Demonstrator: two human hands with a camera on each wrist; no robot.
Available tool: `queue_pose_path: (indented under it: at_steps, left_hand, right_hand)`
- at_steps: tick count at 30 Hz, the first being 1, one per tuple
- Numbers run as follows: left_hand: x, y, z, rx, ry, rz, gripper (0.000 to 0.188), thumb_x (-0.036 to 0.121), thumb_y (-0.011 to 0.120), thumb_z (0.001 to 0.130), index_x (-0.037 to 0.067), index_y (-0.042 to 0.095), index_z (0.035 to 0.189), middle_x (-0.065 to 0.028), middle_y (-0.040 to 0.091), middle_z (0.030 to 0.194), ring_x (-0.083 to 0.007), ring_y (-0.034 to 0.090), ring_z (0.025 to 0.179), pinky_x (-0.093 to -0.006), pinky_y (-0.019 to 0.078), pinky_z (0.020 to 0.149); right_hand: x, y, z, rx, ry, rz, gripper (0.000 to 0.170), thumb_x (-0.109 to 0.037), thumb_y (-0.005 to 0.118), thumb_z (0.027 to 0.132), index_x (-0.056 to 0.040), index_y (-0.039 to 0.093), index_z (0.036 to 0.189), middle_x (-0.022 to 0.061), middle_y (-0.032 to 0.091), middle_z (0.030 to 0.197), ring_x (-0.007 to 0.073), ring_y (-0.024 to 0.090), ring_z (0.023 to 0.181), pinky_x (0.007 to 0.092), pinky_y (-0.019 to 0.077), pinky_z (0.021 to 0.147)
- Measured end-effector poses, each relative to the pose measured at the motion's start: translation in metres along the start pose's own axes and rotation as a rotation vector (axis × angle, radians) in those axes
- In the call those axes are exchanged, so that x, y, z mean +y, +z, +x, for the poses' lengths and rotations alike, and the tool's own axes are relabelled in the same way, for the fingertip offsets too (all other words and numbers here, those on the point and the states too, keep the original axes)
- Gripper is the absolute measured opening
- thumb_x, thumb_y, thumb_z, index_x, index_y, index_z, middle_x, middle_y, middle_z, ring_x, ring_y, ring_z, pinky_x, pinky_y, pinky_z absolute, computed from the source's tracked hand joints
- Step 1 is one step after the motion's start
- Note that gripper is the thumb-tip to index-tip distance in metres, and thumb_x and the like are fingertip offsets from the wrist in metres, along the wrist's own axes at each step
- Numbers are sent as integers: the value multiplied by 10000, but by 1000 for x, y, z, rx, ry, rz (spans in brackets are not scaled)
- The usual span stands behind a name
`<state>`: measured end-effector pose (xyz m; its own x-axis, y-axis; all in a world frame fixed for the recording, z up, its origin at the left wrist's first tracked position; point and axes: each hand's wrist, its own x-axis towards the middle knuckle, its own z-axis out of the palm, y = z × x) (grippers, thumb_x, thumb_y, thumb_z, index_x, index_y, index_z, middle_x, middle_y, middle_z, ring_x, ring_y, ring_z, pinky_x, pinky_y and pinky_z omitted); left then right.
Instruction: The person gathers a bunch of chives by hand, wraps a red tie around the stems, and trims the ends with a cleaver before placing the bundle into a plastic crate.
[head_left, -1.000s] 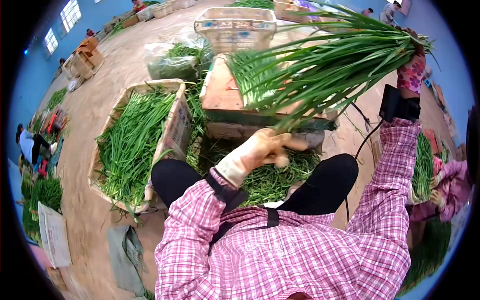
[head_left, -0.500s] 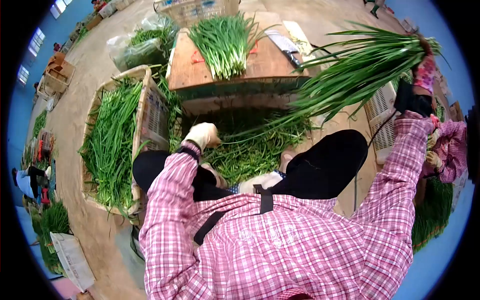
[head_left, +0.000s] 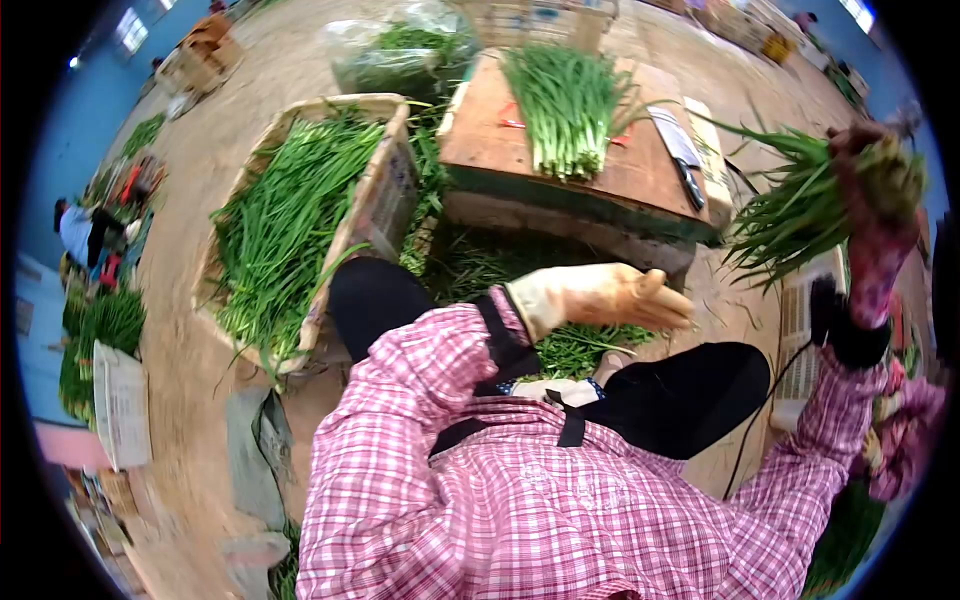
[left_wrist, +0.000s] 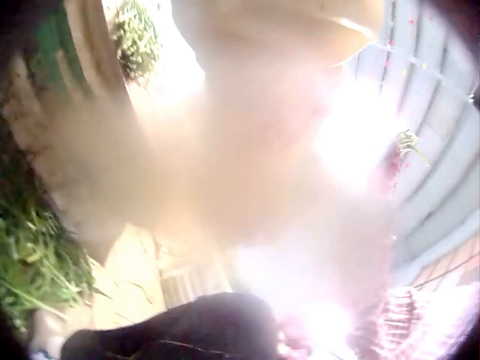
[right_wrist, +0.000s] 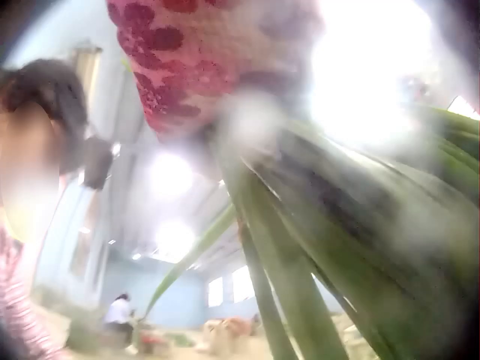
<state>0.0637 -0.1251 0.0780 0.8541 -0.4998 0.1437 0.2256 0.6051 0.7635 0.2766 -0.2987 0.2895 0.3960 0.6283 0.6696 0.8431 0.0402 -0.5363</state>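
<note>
My right hand [head_left: 862, 185] is raised at the far right of the head view, gripping a bunch of garlic chives [head_left: 785, 205] near its cut end. The cut end faces the head camera, and the long leaves spread to the left. In the right wrist view the flat green leaves [right_wrist: 300, 255] hang below a pink floral cuff [right_wrist: 187, 67]. My left hand [head_left: 600, 300], in a stained pale glove, reaches across my lap with straight fingers and holds nothing. Its own wrist view is mostly blurred. Another bundle of garlic chives [head_left: 568, 110] lies on the wooden board, white stems towards me.
A knife [head_left: 680, 155] lies at the right of the wooden board [head_left: 470, 140]. To my left stands a crate [head_left: 375, 205] full of loose chives. Scraps [head_left: 590, 350] cover the floor between my knees. A plastic bag [head_left: 350, 65] of greens sits behind. Another person [head_left: 900, 430] works close on the right.
My left hand went left, trailing a long leaf, then swung back right without it. The raised bunch has turned, bringing its cut end towards the head camera. The head view has shifted too.
</note>
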Motion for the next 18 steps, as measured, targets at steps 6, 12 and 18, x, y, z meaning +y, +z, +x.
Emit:
queue_pose_path:
  at_steps: [6,12,18]
  left_hand:
    - [-5,43,-14,82,298,-197,1108,822,430,781,9,278,1519,-208,469,1454,-274,455,1349,-431,353,1143]
    - [0,54,-43,59,335,-248,1178,805,573,701,35,260,1536,-207,389,1519,-346,415,1388,-475,343,1165]
    - [30,82,-72,316,337,-239,712,332,672,913,-10,384,1467,-196,507,1410,-251,557,1233,-393,479,1045]
  right_hand:
    - [-92,111,-66,-777,-906,-85,322,-268,642,757,-49,658,993,84,627,1020,246,612,991,438,513,914]
    - [-95,142,-113,-1312,-344,444,313,-216,591,820,-66,619,1092,87,585,1043,249,580,1022,428,473,964]
    - [-91,185,-113,-1361,-420,405,317,-185,564,883,-60,585,1173,116,556,1152,269,547,1110,434,445,1016]
